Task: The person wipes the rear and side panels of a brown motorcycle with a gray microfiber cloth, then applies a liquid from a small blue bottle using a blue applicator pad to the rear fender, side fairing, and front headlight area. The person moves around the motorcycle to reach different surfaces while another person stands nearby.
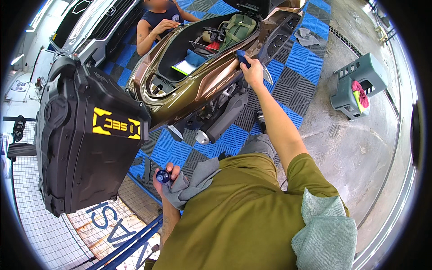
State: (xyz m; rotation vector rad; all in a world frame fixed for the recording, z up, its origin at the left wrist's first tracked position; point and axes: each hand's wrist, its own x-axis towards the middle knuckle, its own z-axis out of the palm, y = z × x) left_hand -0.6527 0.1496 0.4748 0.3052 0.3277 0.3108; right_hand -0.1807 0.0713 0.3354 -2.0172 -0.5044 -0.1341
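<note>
My right hand (254, 73) reaches out and pinches a small blue applicator pad (242, 56), which rests against the glossy bronze side panel (202, 87) of a scooter. Close to my body, my left hand (173, 169) is wrapped round a small dark blue bottle (163, 176). A grey cloth (191, 183) hangs from the same hand. The scooter's seat is up, and its storage well (180, 51) holds a green bag (238, 31), a blue cloth (195, 58) and other small items.
A big black top case (90, 148) juts out at the left. Across the scooter, another person (157, 27) has a hand at its far side. A grey-green stool (357, 83) with coloured cloths stands right. Grey cloths lie on the tiled floor (307, 37) and over my shoulder (326, 229).
</note>
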